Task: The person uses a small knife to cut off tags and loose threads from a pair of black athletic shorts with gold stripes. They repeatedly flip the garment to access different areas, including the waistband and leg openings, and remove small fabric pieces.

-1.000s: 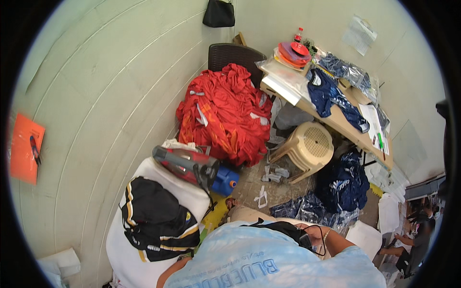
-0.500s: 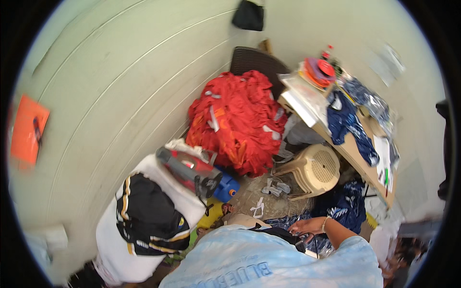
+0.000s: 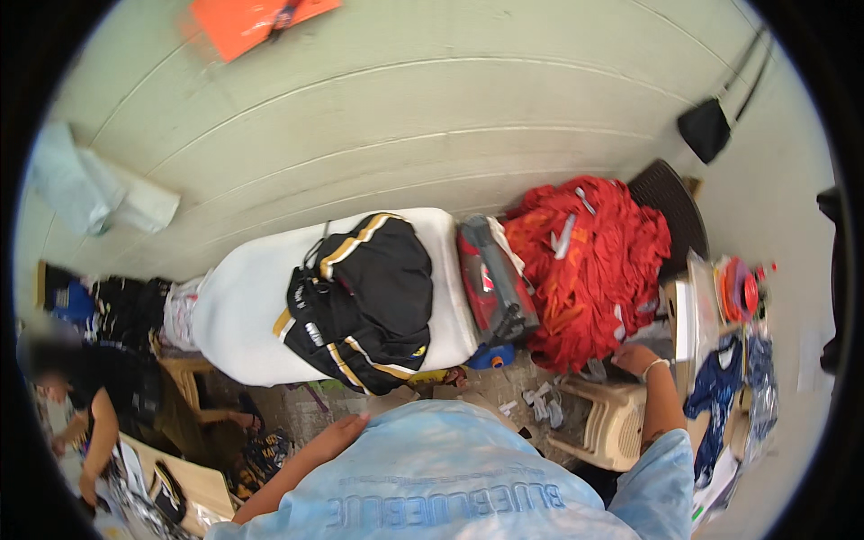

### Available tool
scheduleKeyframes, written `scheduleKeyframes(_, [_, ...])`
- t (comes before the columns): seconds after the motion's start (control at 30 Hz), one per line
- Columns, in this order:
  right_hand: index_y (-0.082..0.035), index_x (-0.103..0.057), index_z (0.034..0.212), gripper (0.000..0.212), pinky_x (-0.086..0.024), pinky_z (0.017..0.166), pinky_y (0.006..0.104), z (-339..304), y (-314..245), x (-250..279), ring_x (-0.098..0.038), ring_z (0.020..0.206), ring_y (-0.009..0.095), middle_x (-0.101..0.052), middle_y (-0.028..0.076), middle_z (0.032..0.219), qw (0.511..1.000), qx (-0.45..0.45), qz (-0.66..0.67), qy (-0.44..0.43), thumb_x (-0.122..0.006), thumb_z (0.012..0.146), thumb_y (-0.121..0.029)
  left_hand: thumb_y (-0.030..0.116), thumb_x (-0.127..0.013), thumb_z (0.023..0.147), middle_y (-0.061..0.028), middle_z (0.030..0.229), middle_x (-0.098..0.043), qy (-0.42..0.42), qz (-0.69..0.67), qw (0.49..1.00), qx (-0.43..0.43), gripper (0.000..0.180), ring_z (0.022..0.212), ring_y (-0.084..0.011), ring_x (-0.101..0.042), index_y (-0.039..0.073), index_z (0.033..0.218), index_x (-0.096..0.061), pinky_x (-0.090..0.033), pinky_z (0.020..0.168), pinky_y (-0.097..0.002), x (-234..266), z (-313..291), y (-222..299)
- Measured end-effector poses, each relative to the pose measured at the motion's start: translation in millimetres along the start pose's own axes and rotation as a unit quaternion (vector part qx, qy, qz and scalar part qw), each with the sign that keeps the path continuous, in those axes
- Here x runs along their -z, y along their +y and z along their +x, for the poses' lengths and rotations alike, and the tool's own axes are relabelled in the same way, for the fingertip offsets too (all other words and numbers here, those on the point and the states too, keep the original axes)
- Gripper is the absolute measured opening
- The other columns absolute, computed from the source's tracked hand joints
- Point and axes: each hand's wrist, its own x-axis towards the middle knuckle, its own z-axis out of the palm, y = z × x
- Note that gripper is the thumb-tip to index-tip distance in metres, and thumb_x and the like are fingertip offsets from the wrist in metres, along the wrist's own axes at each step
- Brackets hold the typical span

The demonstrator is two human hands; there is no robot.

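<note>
L hand (image 3: 343,434) by blue tee (image 3: 432,468), R hand (image 3: 637,359) nr red clothes (image 3: 594,270) (heaped).

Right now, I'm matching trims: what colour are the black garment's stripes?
Gold and white stripes, best in the head view.

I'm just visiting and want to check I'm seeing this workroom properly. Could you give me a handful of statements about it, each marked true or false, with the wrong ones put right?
1. The black garment lies on the white padded board. True.
2. The heap of red cloth is at the picture's far left. False: the heap is right of the board.
3. The right hand is nearer the beige stool than the black garment. True.
4. The left hand grips the red-and-grey appliance. False: the appliance sits at the board's right end, apart from that hand.
5. A small black bag hangs at the picture's upper right. True.
</note>
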Motion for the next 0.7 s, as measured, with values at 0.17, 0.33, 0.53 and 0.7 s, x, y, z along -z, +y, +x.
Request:
scheduleKeyframes(0.17, [-0.002,-0.072,0.117,0.04,-0.053,0.096,0.0369,49,-94,119,-0.07,0.108,0.028,-0.074,0.016,0.114,0.979,0.16,0.06,0.113,-0.077,0.092,-0.032,0.051,-0.058,0.103,-0.0226,0.097,-0.069,0.016,0.131,0.991,-0.013,0.05,0.092,-0.0358,-0.067,0.001,0.102,-0.068,-0.051,0.084,-0.0443,-12,-16,56])
scheduleKeyframes(0.33, [0.0,-0.07,0.121,0.042,-0.053,0.095,0.0378,40,-237,255,-0.07,0.106,0.025,-0.075,0.015,0.111,0.949,0.259,0.001,0.179,-0.074,0.095,-0.032,0.048,-0.058,0.103,-0.0236,0.094,-0.07,0.136,0.097,0.985,-0.039,0.046,0.092,-0.0399,-0.069,0.003,0.098,-0.067,-0.052,0.081,-0.0479,-16,-1,15])
scheduleKeyframes(0.53, [-0.004,-0.072,0.117,0.033,-0.052,0.088,0.0368,-9,-445,345,-0.067,0.094,0.023,-0.075,0.012,0.103,0.871,0.396,-0.087,0.276,-0.073,0.094,-0.028,0.051,-0.059,0.102,-0.0234,0.095,-0.071,0.125,0.085,0.987,-0.06,0.048,0.092,-0.0414,-0.07,0.004,0.098,-0.067,-0.053,0.082,-0.0485,-9,29,-54])
scheduleKeyframes(0.7, [-0.002,-0.072,0.105,0.022,-0.053,0.065,0.0289,-19,-603,378,-0.063,0.068,0.014,-0.068,0.005,0.082,0.813,0.471,0.091,0.329,-0.069,0.095,-0.021,0.048,-0.057,0.105,-0.0168,0.115,-0.07,0.071,-0.004,0.994,-0.086,0.045,0.109,-0.031,-0.067,0.006,0.116,-0.068,-0.051,0.094,-0.0418,33,-6,-26])
